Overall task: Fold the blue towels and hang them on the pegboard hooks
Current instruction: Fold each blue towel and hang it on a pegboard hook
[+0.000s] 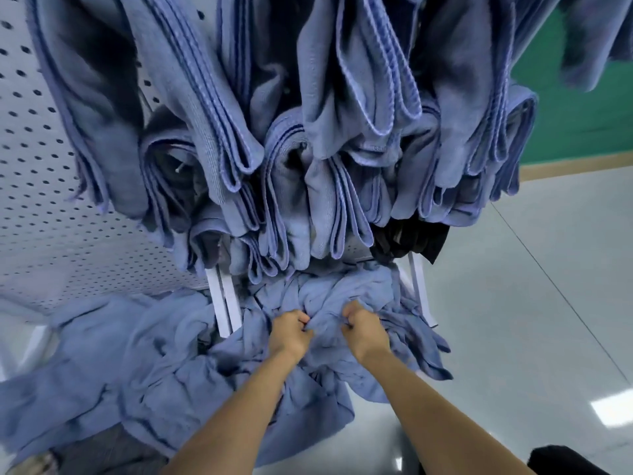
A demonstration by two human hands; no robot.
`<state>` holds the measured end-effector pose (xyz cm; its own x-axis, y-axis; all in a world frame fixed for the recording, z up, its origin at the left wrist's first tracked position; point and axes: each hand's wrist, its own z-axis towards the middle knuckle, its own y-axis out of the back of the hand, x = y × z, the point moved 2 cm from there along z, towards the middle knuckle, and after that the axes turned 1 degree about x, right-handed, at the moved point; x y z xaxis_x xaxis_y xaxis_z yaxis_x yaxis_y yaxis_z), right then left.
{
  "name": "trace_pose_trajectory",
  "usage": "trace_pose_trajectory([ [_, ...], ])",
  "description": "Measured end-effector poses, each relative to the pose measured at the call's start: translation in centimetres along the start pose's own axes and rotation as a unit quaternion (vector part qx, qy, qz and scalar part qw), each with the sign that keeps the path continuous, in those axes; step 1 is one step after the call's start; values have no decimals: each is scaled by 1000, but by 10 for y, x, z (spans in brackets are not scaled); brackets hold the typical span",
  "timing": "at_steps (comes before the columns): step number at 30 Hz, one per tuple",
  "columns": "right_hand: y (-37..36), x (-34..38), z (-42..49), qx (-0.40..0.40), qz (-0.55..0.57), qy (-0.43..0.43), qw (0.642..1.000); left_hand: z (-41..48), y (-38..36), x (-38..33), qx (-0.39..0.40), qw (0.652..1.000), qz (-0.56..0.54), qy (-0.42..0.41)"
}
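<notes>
A heap of loose blue towels (144, 371) lies crumpled on the rack's low shelf below me. My left hand (289, 332) and my right hand (364, 329) reach down side by side, each with fingers curled into the same blue towel (327, 303) at the top of the heap. Above them several folded blue towels (335, 132) hang in rows from hooks on the white pegboard (37, 186). The hooks themselves are hidden by cloth.
White metal uprights (222, 303) of the rack stand left and right of my hands. A black cloth (411, 238) hangs among the towels at lower right. Grey glossy floor (531, 303) stretches right, with a green wall (582, 108) behind and a dark object (565, 461) at bottom right.
</notes>
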<state>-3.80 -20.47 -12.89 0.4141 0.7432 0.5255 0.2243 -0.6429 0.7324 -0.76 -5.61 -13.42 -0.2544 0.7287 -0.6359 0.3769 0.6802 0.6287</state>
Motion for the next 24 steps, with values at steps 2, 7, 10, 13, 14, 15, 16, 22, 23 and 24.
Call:
trace_pose_trajectory([
  [2,3,2,-4,3,31,-6,999,-7,6,-1,-6,1000,-29,5],
  [7,30,15,-29,21,65,16,998,-37,39,-3,-24,994,-100,-19],
  [10,54,34,-52,14,64,40,997,-61,62,-12,-29,989,-137,-38],
  [13,81,59,-76,2,48,76,996,-88,88,-31,-26,982,-174,-64],
  [14,91,69,-85,-2,48,88,995,-98,97,-39,-25,980,-182,-73],
  [15,102,79,-95,-5,47,100,994,-109,107,-48,-25,978,-190,-84],
  [16,114,89,-105,-8,46,116,992,-119,117,-58,-25,976,-196,-93],
  [22,180,144,-176,-48,47,202,977,-179,177,-110,-54,962,-230,-134],
  [23,190,153,-188,-63,54,213,974,-190,186,-119,-58,960,-235,-141],
  [24,199,162,-199,-79,60,224,969,-202,197,-127,-60,957,-240,-152],
])
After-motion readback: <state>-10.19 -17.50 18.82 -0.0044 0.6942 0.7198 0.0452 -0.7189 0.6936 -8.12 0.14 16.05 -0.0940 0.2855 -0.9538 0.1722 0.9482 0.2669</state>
